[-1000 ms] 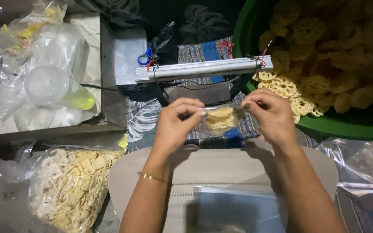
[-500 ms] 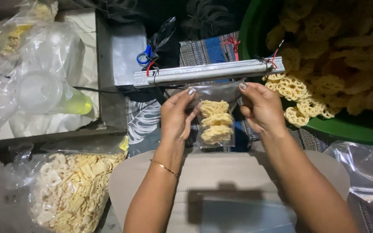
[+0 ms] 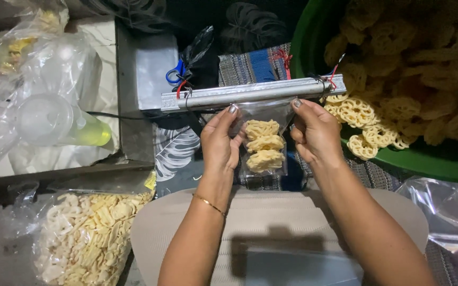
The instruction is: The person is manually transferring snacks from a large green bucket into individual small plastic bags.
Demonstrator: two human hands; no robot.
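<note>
Clear pouch (image 3: 263, 143) of three yellow crackers, top corners pinched by left hand (image 3: 219, 142) and right hand (image 3: 316, 135); green basin (image 3: 398, 153) of crackers at right.

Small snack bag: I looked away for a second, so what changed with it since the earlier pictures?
The small bag went from lying bunched sideways between the hands to hanging upright, and was lifted so its open top sits just under the metal bar. The left hand and right hand kept pinching its top corners. The green tub and the big bag of chips stayed put.
</note>
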